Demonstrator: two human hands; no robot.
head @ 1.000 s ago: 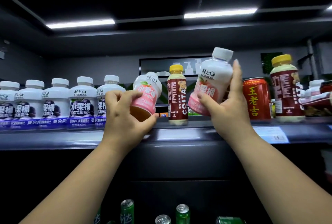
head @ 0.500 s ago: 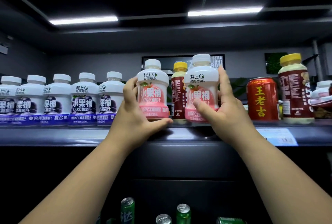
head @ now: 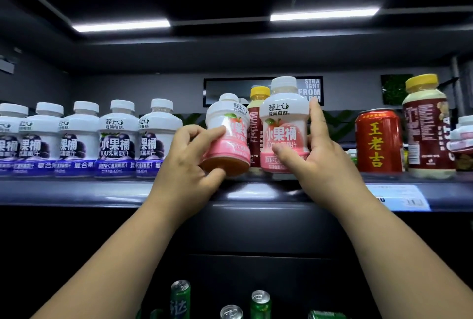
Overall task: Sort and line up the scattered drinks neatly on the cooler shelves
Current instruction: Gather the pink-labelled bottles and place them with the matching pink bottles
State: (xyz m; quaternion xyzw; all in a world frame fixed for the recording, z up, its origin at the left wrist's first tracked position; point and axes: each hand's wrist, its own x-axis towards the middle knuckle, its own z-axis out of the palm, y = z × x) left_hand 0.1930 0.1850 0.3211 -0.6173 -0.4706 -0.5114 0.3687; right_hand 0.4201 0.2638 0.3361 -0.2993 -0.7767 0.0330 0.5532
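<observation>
Nearest, low in the view, green cans [head: 180, 295] stand on a lower shelf, and both forearms reach up over them to the upper shelf [head: 76, 190]. The left hand [head: 184, 165] wraps fingers and thumb round the lower body of the left pink bottle [head: 230, 124]. The right hand [head: 317, 157] pinches the right pink bottle [head: 282, 119], thumb across the label and forefinger straight up its far side. Both bottles are at the front edge of the shelf, touching or almost so. They sit just right of the row of purple grape juice bottles [head: 116, 139], with a gap between. The step in hand looks like seating this pink pair as the next group in that row. The right pink bottle stands upright, long axis vertical, cap up, label square to the front. The left one is tipped: its orange underside shows, its cap leans back into the shelf, and its label is turned off to the right. The next move probably calls for lowering its base flat, twisting the label forward and sliding both into line. Behind the pair stands a yellow-capped Costa bottle [head: 258, 103]. Further right are a red Wanglaoji can [head: 377, 139] and a second Costa bottle [head: 427, 124], not yet sorted.
</observation>
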